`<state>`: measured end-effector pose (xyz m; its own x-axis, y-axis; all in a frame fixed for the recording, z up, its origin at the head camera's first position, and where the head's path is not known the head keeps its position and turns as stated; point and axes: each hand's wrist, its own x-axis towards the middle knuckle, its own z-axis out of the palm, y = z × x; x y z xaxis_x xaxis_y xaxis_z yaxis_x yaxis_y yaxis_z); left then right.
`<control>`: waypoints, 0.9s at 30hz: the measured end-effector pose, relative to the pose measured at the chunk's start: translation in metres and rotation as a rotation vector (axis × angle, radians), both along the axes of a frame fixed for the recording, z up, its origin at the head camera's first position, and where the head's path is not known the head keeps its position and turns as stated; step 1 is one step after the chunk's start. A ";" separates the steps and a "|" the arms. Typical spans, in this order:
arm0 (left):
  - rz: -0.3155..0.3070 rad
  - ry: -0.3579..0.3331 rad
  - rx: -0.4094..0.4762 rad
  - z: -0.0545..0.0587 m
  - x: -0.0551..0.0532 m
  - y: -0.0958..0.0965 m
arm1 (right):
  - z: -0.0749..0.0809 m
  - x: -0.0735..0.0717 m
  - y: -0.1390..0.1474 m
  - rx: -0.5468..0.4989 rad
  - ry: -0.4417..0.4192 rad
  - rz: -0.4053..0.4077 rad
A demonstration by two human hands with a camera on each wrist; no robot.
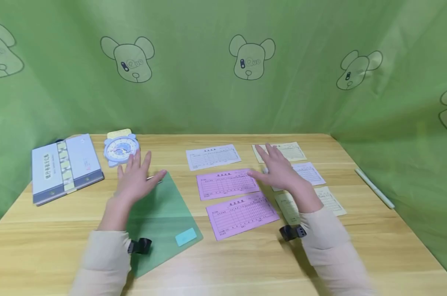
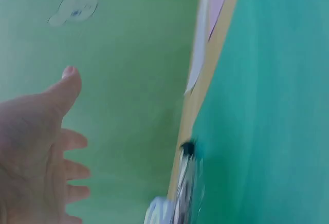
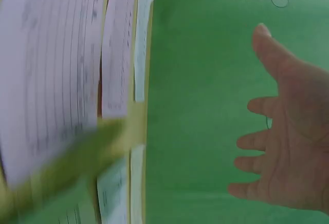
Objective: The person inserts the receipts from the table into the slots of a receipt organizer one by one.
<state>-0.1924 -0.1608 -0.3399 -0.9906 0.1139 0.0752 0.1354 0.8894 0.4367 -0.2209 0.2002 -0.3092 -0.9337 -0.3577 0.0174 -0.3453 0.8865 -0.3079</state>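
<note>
My left hand is held over the upper end of a green translucent document folder, fingers spread and holding nothing. A pen lies on the folder, mostly hidden by this hand in the head view. My right hand, also with fingers extended and nothing in it, hovers over the right column of printed slips. That column has a cream slip at the back, a white slip in the middle and a pale green slip in front. Left of it lie two pink slips below another white slip.
At the back left are a blue-and-white ledger book with a patterned band and a blue toy clock. A white stick lies near the right table edge. Green curtains with bear drawings surround the wooden table.
</note>
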 end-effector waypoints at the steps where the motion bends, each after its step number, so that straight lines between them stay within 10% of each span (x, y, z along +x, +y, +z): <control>1: -0.002 -0.007 0.023 0.001 0.001 -0.006 | 0.001 0.001 0.005 -0.019 0.000 0.006; 12: -0.014 -0.109 0.395 -0.002 0.006 -0.053 | -0.012 0.018 0.079 -0.293 -0.034 0.035; 27: -0.074 -0.151 0.448 -0.049 -0.010 -0.056 | -0.040 0.037 0.173 -0.442 -0.191 -0.150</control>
<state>-0.2022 -0.2171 -0.3888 -0.9847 0.1738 -0.0110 0.0969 0.5992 0.7947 -0.1840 0.3731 -0.3496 -0.9756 -0.2159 -0.0393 -0.1246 0.6925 -0.7105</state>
